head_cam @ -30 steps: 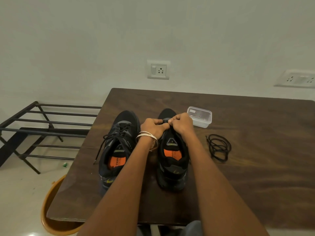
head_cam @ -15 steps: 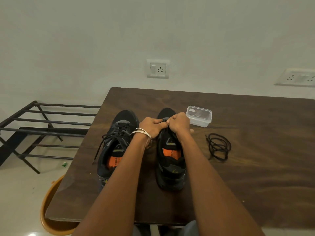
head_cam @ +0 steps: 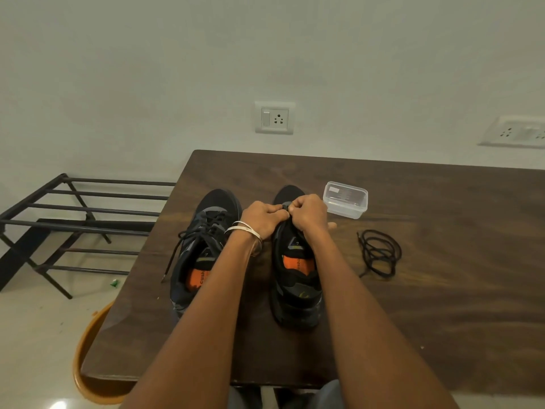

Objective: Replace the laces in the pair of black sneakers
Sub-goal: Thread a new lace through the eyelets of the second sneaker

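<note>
I am pinching with both my left hand point(head_cam: 263, 217) and right hand point(head_cam: 306, 213) at the toe-end eyelets of the right sneaker point(head_cam: 296, 270), barely begun, while the left sneaker point(head_cam: 203, 246) is sitting laced and a loose lace point(head_cam: 379, 253) is lying right.

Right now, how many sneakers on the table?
2. Left sneaker, still laced, sits left of the arms; right sneaker sits beside it, both hands at its front. None seem hidden.

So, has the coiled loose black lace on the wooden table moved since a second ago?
No. The coiled black lace sits just as far from the clear plastic container as before.
</note>
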Demonstrator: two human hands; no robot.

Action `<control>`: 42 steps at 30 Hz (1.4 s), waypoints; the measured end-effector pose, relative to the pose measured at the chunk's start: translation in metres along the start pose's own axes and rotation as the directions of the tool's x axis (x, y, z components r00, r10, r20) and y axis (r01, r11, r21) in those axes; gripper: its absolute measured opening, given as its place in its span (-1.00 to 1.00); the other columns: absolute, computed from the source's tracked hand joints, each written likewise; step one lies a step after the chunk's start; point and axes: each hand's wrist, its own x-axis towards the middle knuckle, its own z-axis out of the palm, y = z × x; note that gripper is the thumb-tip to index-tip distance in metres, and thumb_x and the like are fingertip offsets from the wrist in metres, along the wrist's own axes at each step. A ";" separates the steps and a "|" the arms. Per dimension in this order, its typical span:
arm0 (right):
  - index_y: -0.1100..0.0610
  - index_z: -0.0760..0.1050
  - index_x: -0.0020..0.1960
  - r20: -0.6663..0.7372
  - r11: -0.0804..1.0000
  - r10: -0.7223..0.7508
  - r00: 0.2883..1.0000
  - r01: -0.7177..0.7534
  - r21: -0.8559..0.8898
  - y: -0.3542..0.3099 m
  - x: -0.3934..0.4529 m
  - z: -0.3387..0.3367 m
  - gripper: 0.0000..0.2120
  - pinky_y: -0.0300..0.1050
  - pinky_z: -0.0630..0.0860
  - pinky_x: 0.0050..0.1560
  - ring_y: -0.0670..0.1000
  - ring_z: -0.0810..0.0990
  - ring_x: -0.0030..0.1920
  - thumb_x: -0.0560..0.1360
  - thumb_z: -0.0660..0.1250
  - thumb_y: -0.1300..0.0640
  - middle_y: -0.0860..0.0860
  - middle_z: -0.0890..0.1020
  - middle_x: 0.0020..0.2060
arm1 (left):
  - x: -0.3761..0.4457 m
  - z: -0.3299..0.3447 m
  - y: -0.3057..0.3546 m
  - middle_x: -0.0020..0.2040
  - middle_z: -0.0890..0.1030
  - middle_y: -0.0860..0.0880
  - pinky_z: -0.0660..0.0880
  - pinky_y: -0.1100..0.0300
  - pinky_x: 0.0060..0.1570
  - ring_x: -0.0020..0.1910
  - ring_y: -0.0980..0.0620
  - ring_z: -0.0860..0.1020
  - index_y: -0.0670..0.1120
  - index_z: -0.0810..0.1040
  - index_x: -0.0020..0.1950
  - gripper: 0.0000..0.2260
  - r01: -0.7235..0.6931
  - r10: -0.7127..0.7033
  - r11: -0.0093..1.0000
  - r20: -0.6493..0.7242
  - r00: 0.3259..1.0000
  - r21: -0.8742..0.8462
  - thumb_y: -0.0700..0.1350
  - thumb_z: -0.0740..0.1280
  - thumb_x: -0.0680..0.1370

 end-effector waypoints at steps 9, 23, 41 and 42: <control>0.03 0.48 -0.40 -0.040 0.998 -0.036 0.999 0.034 -0.052 0.002 0.002 0.006 -0.71 0.23 0.47 0.17 0.12 0.57 -0.02 0.49 0.34 0.18 0.09 0.63 -0.15 | -0.001 -0.002 0.007 -0.49 0.45 0.03 0.48 0.09 -0.19 -0.41 0.05 0.43 0.03 0.48 -0.55 -0.59 -0.021 0.021 0.992 0.003 1.000 0.125 -0.04 0.32 0.52; 0.09 0.58 -0.33 -0.033 0.999 -0.033 0.999 0.032 -0.021 -0.002 -0.006 -0.002 -0.75 0.25 0.46 0.18 0.09 0.58 -0.05 0.49 0.30 0.27 0.09 0.64 -0.17 | -0.005 0.000 0.019 -0.26 0.61 -0.08 0.39 0.21 -0.24 -0.28 -0.01 0.52 -0.18 0.66 -0.02 -0.71 0.007 -0.003 0.982 -0.022 1.000 0.188 -0.01 0.25 0.58; 0.11 0.61 -0.10 0.067 0.982 0.159 0.985 -0.165 0.093 0.007 0.006 0.009 -0.77 0.22 0.41 0.26 0.18 0.54 0.15 0.49 0.32 -0.05 0.12 0.62 0.05 | 0.009 0.009 0.004 -0.13 0.67 0.07 0.40 0.24 -0.08 -0.10 0.09 0.58 0.07 0.69 -0.09 -0.93 0.045 0.005 0.989 -0.337 0.942 0.140 -0.01 0.41 0.51; 0.11 0.60 -0.18 0.094 0.980 0.152 0.984 -0.163 0.113 0.010 0.011 0.010 -0.79 0.26 0.44 0.23 0.20 0.56 0.13 0.43 0.32 -0.03 0.14 0.63 0.03 | 0.010 0.009 0.004 -0.13 0.67 0.07 0.39 0.23 -0.09 -0.11 0.09 0.56 0.06 0.68 -0.10 -0.94 0.041 0.010 0.989 -0.342 0.940 0.144 -0.01 0.41 0.51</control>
